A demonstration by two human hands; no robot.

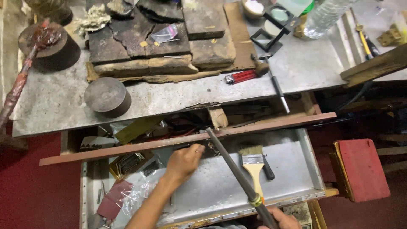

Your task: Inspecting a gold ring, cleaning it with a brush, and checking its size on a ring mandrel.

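Scuffed metal workbench [178,99] over a red floor, open metal drawer [311,163] below.

Long dark file [231,163] clamped in right hand [282,220] at drawer's near edge, long axis running diagonally, tip aimed up-left at the wooden strip [271,124] along the drawer's far edge. Left hand [183,163] near that tip, fingers pinched together on something small, can't tell what. Paintbrush [253,163] lying just right of the file, handle toward the near edge. Bare metal toward the drawer's right wall; plastic bags [140,193] crowding the left corner.
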